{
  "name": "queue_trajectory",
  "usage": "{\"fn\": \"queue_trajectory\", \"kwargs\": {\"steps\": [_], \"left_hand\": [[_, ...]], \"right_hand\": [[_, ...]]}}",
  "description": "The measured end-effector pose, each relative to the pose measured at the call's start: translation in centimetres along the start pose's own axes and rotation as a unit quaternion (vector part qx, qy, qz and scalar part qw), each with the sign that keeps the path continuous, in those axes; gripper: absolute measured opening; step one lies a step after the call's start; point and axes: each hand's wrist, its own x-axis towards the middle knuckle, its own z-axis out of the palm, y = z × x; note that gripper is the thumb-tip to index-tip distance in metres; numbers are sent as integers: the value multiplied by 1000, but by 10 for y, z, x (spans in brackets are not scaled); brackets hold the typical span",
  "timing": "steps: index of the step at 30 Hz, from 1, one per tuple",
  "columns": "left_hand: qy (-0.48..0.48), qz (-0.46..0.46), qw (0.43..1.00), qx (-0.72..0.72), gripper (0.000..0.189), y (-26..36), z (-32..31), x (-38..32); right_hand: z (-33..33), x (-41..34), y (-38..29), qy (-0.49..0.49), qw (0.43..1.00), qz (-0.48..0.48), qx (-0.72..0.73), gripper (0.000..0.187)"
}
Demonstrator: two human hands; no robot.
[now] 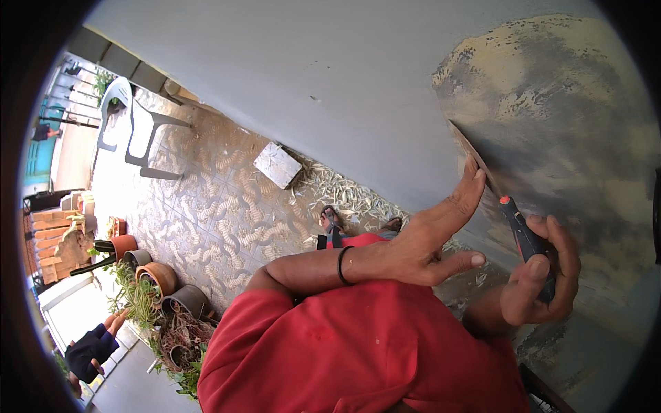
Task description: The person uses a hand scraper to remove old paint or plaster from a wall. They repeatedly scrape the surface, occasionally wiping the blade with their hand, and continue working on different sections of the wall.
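My right hand (542,289) is closed around the dark, red-tipped handle of a paint scraper (512,217). The scraper's thin metal blade lies edge-on against the wall (330,72), at the border of a bare, mottled patch (547,88). With fingers stretched out, my left hand (434,232) touches the blade near its middle; the thumb stands apart. A dark band (341,266) circles my left wrist. Smooth grey paint covers the wall to the left of the patch, while yellowish and dark grey areas show within it.
Paint flakes (341,188) litter the patterned tile floor (217,206) along the wall's foot, beside a flake-strewn whitish block (278,165). A plastic chair (147,134) stands farther off. Potted plants (157,279) line the left, with a person (90,353) beyond them.
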Motion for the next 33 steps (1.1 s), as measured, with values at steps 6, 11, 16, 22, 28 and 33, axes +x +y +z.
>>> {"fn": "queue_trajectory", "kwargs": {"steps": [6, 11, 16, 22, 28, 33], "left_hand": [[30, 30, 999, -19, 99, -8, 0, -3], [47, 8, 998, -33, 95, -6, -6, -7], [60, 37, 997, -40, 89, -8, 6, 0], [76, 51, 996, -12, 89, -13, 8, 4], [87, 33, 995, 38, 88, -10, 3, 6], [76, 13, 996, 48, 86, -4, -6, 3]], "right_hand": [[46, 18, 22, 64, 941, -166, 286, 29], [48, 42, 45, -151, 864, -232, 420, 35], [56, 33, 25, -2, 885, -149, 441, 34], [62, 31, 25, 2, 897, -191, 399, 37], [78, 39, 37, 13, 863, -177, 473, 34], [71, 41, 32, 4, 875, -172, 452, 31]]}}
